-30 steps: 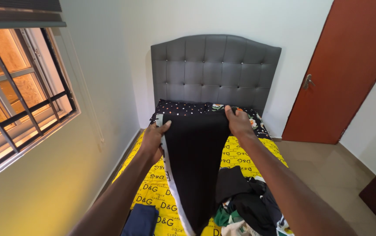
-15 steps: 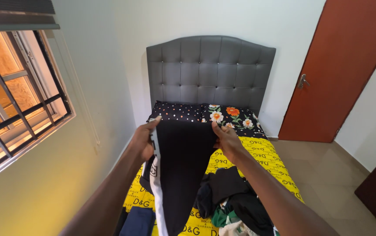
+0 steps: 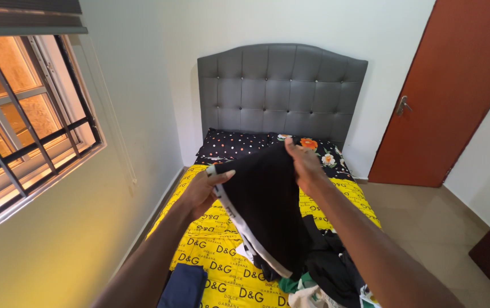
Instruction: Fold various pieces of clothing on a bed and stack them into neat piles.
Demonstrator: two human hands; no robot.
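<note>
Head view, I saw the left hand point(image 3: 202, 191) pinching the black garment point(image 3: 265, 208) by its white-striped edge, right hand point(image 3: 306, 166) gripping its top corner, garment held above the yellow bed point(image 3: 210, 251).

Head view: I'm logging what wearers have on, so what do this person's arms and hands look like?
Both forearms are bare, with no sleeves in view. The left hand and right hand wear no gloves, and no rings, watch or wristbands are visible.
</note>
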